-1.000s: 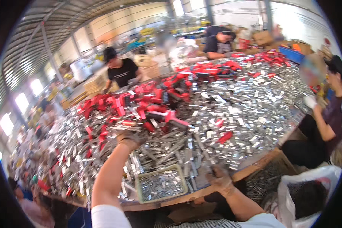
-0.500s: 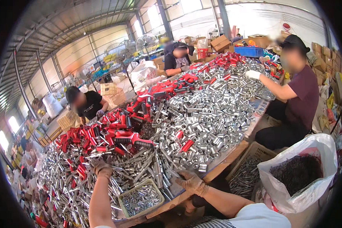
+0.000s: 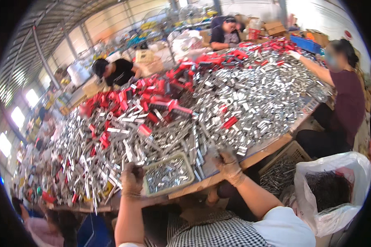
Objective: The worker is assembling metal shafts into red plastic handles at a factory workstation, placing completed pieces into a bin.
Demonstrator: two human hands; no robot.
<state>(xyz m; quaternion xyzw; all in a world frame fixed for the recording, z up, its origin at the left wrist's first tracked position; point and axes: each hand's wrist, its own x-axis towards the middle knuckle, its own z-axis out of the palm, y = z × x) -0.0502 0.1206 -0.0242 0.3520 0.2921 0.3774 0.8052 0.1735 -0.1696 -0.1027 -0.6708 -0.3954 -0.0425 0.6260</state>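
My left hand [image 3: 132, 178], in a worn brownish glove, is at the left rim of a pale green tray [image 3: 190, 178] full of small metal pins. Its fingers look bent and closed; what they hold, if anything, is too blurred to make out. On the tray's other side my right hand [image 3: 228, 166], gloved too, hovers by the table's near edge with its fingers apart. Loose silvery metal rods [image 3: 156, 142] lie heaped beyond the tray. Short metal sleeves [image 3: 251, 107] form a heap farther right, with a red handle [image 3: 230, 122] on it.
Red and black handles [image 3: 152, 92] are piled mid-table. Co-workers sit around it: a person in maroon [image 3: 350, 99] at right, two in black across. To my right stand a crate [image 3: 299, 153] of metal pins and a white sack [image 3: 362, 173] of dark, thin pieces.
The view has swung, moving the scene rightward. My left hand has come back from the rod heap to the tray's left side. The right hand remains near the table edge.
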